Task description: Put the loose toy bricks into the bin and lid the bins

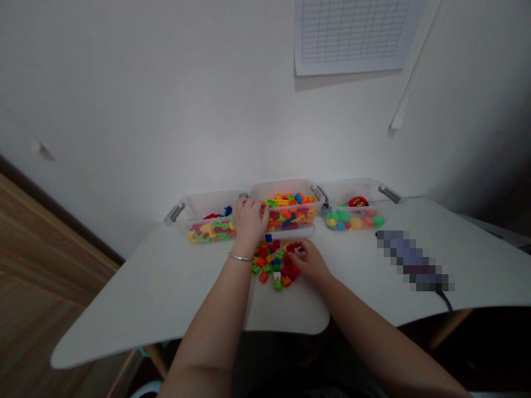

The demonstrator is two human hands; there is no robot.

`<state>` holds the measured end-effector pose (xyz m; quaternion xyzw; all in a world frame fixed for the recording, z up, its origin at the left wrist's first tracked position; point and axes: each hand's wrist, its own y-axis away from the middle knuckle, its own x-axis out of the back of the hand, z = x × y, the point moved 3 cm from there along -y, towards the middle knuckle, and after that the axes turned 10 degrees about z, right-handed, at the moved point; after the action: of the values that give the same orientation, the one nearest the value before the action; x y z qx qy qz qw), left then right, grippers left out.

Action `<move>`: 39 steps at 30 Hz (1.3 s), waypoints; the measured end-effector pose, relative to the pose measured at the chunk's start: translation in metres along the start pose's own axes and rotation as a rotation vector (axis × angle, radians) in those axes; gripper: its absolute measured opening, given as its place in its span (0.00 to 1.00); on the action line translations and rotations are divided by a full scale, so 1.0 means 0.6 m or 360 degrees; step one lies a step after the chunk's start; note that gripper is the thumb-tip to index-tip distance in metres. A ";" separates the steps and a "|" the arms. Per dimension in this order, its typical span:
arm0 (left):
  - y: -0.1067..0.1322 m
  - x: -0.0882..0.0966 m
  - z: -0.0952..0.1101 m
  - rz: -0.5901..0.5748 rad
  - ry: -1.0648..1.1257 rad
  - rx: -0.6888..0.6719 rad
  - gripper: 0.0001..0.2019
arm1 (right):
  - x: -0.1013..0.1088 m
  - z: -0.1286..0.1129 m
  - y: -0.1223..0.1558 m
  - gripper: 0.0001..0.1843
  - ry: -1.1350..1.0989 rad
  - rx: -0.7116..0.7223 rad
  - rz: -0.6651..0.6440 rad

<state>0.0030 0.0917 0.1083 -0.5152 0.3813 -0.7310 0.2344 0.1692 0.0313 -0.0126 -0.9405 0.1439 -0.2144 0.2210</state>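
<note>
Toy bricks (276, 268): small, plastic; red, orange, yellow, green, blue, white. Loose heap, lying back from the pale panel's (286, 314) front edge.

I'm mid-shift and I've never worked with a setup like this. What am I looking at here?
There is no machine: these are a person's bare hands, seen from a camera worn on the head, looking forward and down. On the white table, three clear bins of colourful pieces stand in a row: left bin, middle bin and right bin. Loose blocks lie in front. The left hand is at the middle bin; the right hand is at the loose blocks. Whether either holds anything is unclear.
</note>
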 end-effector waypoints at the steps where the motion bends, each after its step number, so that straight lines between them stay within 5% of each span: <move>1: 0.002 -0.002 0.003 -0.0036 -0.0008 -0.0074 0.13 | 0.000 0.000 0.000 0.10 -0.0002 -0.0003 0.0002; 6: -0.002 -0.011 0.010 -0.0156 -0.0082 -0.0218 0.17 | 0.002 -0.002 -0.001 0.10 -0.0003 -0.0031 -0.0009; 16: -0.013 -0.026 0.006 -0.0271 0.0026 -0.0136 0.20 | 0.002 -0.002 -0.001 0.10 -0.0002 -0.0049 -0.0008; 25: 0.059 0.024 0.047 -0.0054 0.0451 -0.0076 0.12 | 0.001 -0.004 -0.002 0.19 -0.0100 -0.0055 0.0079; 31: 0.122 0.024 0.077 -0.0640 0.0618 -0.0097 0.13 | 0.009 -0.011 -0.002 0.13 -0.0108 -0.0081 0.0137; 39: 0.149 0.019 0.061 -0.0684 0.0636 0.0034 0.13 | 0.007 -0.019 0.000 0.10 -0.0017 0.0007 0.0088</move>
<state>0.0282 0.0183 0.0501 -0.4274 0.2942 -0.8548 0.0000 0.1674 0.0257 -0.0020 -0.9367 0.1683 -0.2036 0.2298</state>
